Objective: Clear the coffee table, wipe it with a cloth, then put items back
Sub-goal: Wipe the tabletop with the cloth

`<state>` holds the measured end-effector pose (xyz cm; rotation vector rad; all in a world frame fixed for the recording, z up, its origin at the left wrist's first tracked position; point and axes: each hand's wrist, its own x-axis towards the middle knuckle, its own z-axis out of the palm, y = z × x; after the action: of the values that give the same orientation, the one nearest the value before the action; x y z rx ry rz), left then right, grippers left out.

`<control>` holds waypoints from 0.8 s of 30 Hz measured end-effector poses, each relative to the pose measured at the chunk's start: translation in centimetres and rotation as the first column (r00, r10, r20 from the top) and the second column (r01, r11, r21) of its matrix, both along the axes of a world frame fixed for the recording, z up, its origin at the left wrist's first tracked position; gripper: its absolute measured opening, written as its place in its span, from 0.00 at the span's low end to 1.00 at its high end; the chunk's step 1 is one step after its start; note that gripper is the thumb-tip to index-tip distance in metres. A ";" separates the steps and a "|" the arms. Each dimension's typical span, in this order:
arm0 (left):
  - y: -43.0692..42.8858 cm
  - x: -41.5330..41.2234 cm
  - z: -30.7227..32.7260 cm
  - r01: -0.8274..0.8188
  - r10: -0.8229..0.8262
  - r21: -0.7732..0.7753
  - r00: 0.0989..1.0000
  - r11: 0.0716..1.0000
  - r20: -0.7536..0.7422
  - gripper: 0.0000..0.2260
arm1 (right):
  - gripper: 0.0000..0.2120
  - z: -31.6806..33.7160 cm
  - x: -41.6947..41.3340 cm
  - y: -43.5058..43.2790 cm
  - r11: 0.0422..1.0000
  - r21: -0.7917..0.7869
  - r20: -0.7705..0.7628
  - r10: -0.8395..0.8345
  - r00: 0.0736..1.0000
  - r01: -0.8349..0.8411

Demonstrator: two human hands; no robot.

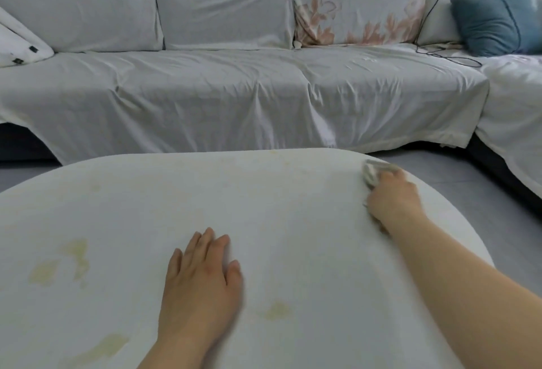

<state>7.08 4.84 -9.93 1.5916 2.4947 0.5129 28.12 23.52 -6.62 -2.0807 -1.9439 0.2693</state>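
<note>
The left hand lies open, flat on the surface, while the right hand, well beyond it, presses the cloth at the far-right edge, with yellow stains left of both.

A home living room: a long sheet-draped sofa with a blue cushion faces the white coffee table.

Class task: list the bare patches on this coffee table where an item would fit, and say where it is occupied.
The coffee table is bare along its far edge and down the middle, between the left hand and the right hand. Yellowish stains mark the near left. The far right corner is occupied by the right hand on the cloth.
</note>
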 end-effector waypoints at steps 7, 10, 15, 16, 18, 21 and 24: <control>0.1 -1.5 -0.1 0.009 -0.021 0.126 0.995 0.992 0.093 0.19 | 0.22 -0.6 -11.3 0.4 0.827 0.060 -0.170 0.560 0.811 -0.559; 0.2 -1.3 -0.3 0.022 -0.027 0.152 0.999 0.988 0.025 0.31 | 0.23 0.1 -8.3 3.6 0.928 0.068 -0.235 0.372 0.898 -0.367; 0.3 -1.0 -0.6 0.047 -0.045 0.130 0.999 0.990 -0.019 0.35 | 0.18 -0.6 -11.4 6.4 0.988 0.095 -0.109 0.132 0.985 -0.122; 0.3 -1.1 -0.7 0.049 -0.047 0.121 0.999 0.991 -0.027 0.35 | 0.18 -0.7 -13.0 6.1 0.980 0.108 -0.108 0.178 0.978 -0.166; 0.3 -1.1 -0.9 0.049 -0.045 0.129 0.999 0.990 -0.031 0.35 | 0.20 -0.9 -16.4 4.7 0.942 0.107 -0.135 0.332 0.933 -0.319; 0.3 -1.0 -0.5 0.057 -0.055 0.126 0.998 0.990 -0.021 0.35 | 0.24 -1.1 -19.1 2.2 0.806 0.078 -0.113 0.591 0.798 -0.586; 0.3 -1.1 -0.2 0.044 -0.042 0.103 0.999 0.994 -0.016 0.32 | 0.24 -0.9 -16.7 2.5 0.734 0.076 -0.178 0.676 0.715 -0.675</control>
<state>5.96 5.15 -10.13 1.6875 2.4753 0.6365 11.43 25.99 -7.52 -1.1749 -2.4886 0.5858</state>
